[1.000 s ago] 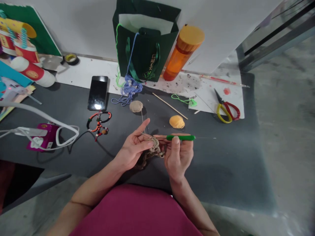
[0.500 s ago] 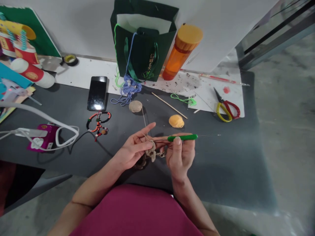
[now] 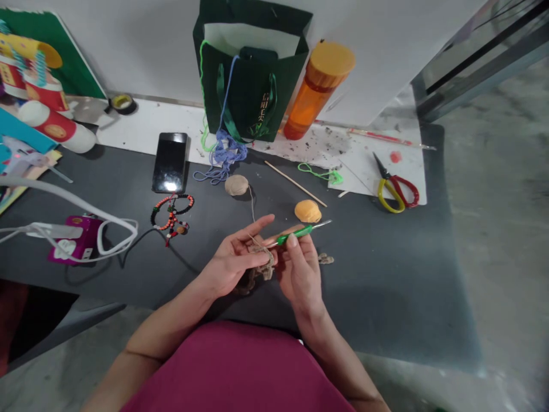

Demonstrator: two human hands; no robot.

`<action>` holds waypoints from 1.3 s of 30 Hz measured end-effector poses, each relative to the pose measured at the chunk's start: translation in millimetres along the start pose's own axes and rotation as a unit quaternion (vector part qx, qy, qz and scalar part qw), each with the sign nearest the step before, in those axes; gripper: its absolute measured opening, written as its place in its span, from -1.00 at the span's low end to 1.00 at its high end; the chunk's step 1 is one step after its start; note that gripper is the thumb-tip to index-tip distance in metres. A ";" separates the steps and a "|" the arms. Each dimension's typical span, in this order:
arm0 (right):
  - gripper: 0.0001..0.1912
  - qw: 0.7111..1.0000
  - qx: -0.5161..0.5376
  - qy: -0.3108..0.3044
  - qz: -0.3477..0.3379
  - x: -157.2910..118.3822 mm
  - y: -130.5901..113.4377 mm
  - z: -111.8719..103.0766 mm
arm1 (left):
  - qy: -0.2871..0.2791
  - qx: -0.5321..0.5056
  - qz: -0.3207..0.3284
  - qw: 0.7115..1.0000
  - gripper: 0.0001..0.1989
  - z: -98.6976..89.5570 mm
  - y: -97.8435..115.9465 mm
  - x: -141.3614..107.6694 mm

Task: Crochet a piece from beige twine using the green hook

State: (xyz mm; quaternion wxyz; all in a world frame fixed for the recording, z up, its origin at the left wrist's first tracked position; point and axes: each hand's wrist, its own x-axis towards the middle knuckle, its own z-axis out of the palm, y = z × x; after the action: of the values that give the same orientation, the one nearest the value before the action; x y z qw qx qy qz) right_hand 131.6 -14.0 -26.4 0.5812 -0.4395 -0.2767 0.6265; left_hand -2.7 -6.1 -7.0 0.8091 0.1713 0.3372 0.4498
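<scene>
Pinching the tan yarn piece (image 3: 268, 271) tight in the grip of the left hand (image 3: 231, 263), over the near middle of the worktop (image 3: 386, 286). Clamping the green hook (image 3: 295, 234) in the grip of the right hand (image 3: 301, 277), just to the right. Having a tan ball (image 3: 236, 185) on the far side, left of a yellow ball (image 3: 307, 211).

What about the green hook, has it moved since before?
Yes. The green hook in the right hand moved left and tilted, judged against the yellow ball, which stayed put.
</scene>
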 end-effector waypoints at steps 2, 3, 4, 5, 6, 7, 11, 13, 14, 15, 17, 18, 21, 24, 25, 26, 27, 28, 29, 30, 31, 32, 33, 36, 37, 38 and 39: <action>-0.78 0.999 -0.020 0.004 -0.038 -2.2 6.2 -0.2 | 0.045 0.021 0.031 0.998 -0.36 0.1 -2.2 -0.5; -0.81 0.998 -0.036 0.007 -0.056 -3.1 8.7 -1.2 | 0.060 0.029 0.046 0.997 -0.35 -0.1 -3.4 -0.4; -0.84 0.996 -0.054 0.008 -0.070 -3.8 10.7 -2.6 | 0.070 0.037 0.060 0.995 -0.34 -0.5 -4.5 -0.1; -0.86 0.994 -0.073 0.004 -0.078 -4.2 11.9 -4.1 | 0.076 0.047 0.073 0.993 -0.33 -1.0 -5.6 0.2; -0.88 0.992 -0.090 -0.003 -0.085 -4.4 12.6 -5.5 | 0.081 0.058 0.084 0.991 -0.32 -1.6 -6.5 0.5; -0.88 0.990 -0.106 -0.007 -0.094 -4.4 12.6 -6.6 | 0.084 0.069 0.091 0.990 -0.30 -2.1 -7.1 0.7; -0.88 0.983 -0.130 0.015 -0.126 -1.8 9.5 -7.2 | 0.077 0.093 0.085 0.989 -0.31 -3.1 -7.1 0.3; -0.90 0.986 -0.110 0.020 -0.121 0.5 7.3 -5.9 | 0.078 0.100 0.081 0.989 -0.32 -2.2 -6.2 -0.9; -0.90 0.988 -0.097 0.018 -0.115 1.6 6.1 -5.1 | 0.084 0.107 0.085 0.987 -0.31 -1.5 -5.8 -1.7; -0.90 0.990 -0.086 0.016 -0.112 2.3 5.1 -4.4 | 0.091 0.115 0.090 0.985 -0.30 -0.8 -5.4 -2.5; -0.89 0.990 -0.081 0.010 -0.117 2.7 3.0 -3.3 | 0.102 0.133 0.105 0.980 -0.31 0.6 -4.9 -4.0; -0.90 0.988 -0.089 0.006 -0.123 2.4 2.1 -3.0 | 0.105 0.140 0.113 0.978 -0.32 1.1 -4.8 -4.3; -0.92 0.981 -0.118 -0.002 -0.152 0.8 -0.8 -2.6 | 0.097 0.140 0.116 0.978 -0.36 1.1 -4.7 -3.3; -0.93 0.980 -0.115 -0.014 -0.163 1.5 -3.8 -3.4 | 0.076 0.089 0.084 0.990 -0.41 -0.4 -4.4 -0.1; -0.93 0.980 -0.111 -0.017 -0.164 2.5 -4.9 -4.1 | 0.071 0.068 0.069 0.993 -0.43 -1.0 -4.1 1.0; -0.93 0.980 -0.110 -0.018 -0.167 3.6 -6.1 -5.0 | 0.068 0.051 0.054 0.995 -0.45 -1.4 -3.8 1.8; -0.93 0.978 -0.112 -0.020 -0.173 4.8 -7.3 -6.1 | 0.067 0.039 0.045 0.996 -0.47 -1.8 -3.6 2.4; -0.93 0.976 -0.118 -0.022 -0.181 5.9 -8.7 -7.2 | 0.069 0.034 0.042 0.996 -0.48 -2.1 -3.5 2.8; -0.94 0.973 -0.126 -0.026 -0.191 6.7 -10.0 -8.3 | 0.072 0.034 0.045 0.996 -0.49 -2.3 -3.5 3.1; -0.95 0.970 -0.136 -0.031 -0.200 7.2 -11.3 -9.1 | 0.075 0.038 0.053 0.995 -0.50 -2.5 -3.7 3.3; -0.96 0.966 -0.145 -0.037 -0.210 7.4 -12.6 -9.6 | 0.078 0.044 0.064 0.994 -0.50 -2.7 -4.0 3.3; -0.96 0.962 -0.155 -0.040 -0.222 7.4 -13.7 -9.7 | 0.083 0.051 0.075 0.992 -0.50 -2.8 -4.5 3.4; -0.96 0.956 -0.167 -0.042 -0.237 7.1 -14.5 -9.6 | 0.089 0.059 0.086 0.991 -0.49 -2.9 -5.0 3.4; -0.92 0.929 -0.212 -0.044 -0.299 5.9 -14.8 -9.2 | 0.113 0.091 0.121 0.982 -0.45 -2.8 -5.8 3.0; -0.89 0.917 -0.228 -0.047 -0.324 5.4 -14.1 -9.6 | 0.121 0.105 0.132 0.978 -0.44 -2.5 -5.6 2.5; -0.85 0.904 -0.244 -0.052 -0.348 5.0 -13.2 -10.4 | 0.128 0.120 0.143 0.974 -0.44 -2.0 -5.2 1.7; -0.82 0.890 -0.262 -0.057 -0.369 4.7 -12.1 -11.4 | 0.134 0.136 0.154 0.969 -0.44 -1.2 -4.6 0.6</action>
State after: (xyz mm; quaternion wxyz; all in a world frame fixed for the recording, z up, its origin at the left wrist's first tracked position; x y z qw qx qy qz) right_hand 147.8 -9.2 -22.4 0.6175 -0.4055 -0.6055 0.2959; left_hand -0.6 -8.1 -10.7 0.6466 0.2676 0.4707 0.5373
